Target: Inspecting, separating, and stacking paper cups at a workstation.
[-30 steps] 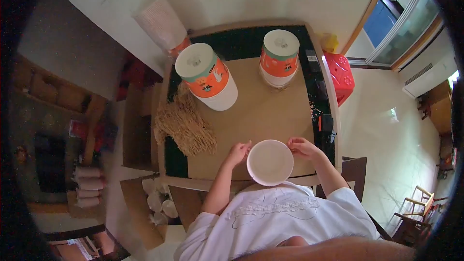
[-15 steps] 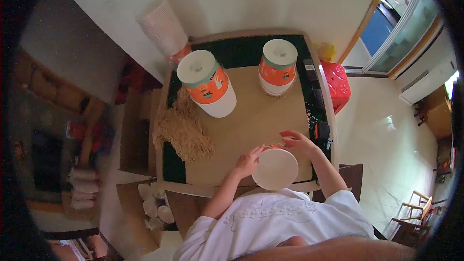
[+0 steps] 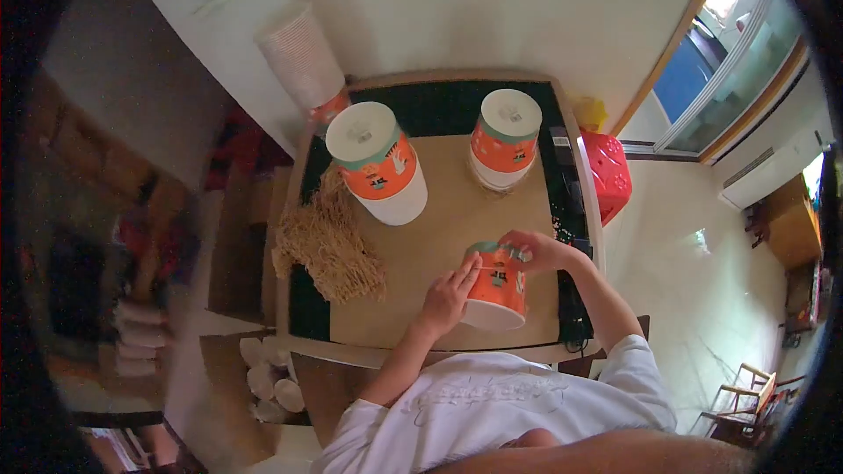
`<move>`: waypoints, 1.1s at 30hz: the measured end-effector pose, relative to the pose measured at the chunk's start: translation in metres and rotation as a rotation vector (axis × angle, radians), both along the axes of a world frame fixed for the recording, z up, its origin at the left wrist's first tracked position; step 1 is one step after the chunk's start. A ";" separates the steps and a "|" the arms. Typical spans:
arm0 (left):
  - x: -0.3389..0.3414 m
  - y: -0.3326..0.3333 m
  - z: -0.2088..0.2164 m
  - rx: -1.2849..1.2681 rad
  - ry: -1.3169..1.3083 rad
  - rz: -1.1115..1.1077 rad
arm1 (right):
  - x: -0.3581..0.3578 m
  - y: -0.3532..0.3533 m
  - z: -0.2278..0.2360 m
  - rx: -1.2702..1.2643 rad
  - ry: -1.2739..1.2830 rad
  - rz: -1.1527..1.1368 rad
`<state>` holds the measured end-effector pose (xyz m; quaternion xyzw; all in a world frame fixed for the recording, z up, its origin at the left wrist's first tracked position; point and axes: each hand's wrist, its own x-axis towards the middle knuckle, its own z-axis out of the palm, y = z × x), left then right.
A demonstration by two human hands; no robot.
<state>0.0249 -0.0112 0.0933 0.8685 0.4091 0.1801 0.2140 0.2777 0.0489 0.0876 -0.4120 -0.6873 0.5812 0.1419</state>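
Step in hand, as judged from the grip: positioning a paper cup (image 3: 497, 285) upside down on the cardboard sheet (image 3: 439, 237) that covers the table (image 3: 575, 202). The cup sits near the front edge of the sheet, wide white mouth toward the person, narrower base tilted away. The left hand (image 3: 448, 294) lies flat against the cup's left wall, fingers extended and not curled round it. The right hand (image 3: 537, 250) is closed over the upper rim of the base, fingertips clamped on its edge. The next move calls for steady two-sided pressure, since the thin tapered wall will dent if squeezed. Materials: the cup is smooth coated paper, orange with a green band and small printed figures. Two tall stacks of the same cups (image 3: 379, 171) (image 3: 505, 139) stand at the back of the sheet, well apart. A loose heap of tan shredded paper filler (image 3: 329, 241), coarse and tangled, lies at the left edge. A red plastic stool (image 3: 608, 174) stands on the floor just beside the table
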 end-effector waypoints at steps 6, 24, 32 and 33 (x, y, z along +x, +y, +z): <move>0.001 -0.002 -0.002 0.067 -0.011 0.009 | -0.013 -0.011 0.027 0.464 -0.150 0.008; 0.044 0.050 0.020 0.069 -0.768 0.465 | -0.021 -0.020 0.132 1.018 -0.268 -0.520; 0.048 0.062 -0.008 -0.982 -1.853 0.284 | -0.017 -0.032 0.124 0.835 -0.238 -0.452; 0.048 0.062 -0.016 -0.978 -1.857 0.286 | -0.016 -0.033 0.123 0.836 -0.237 -0.447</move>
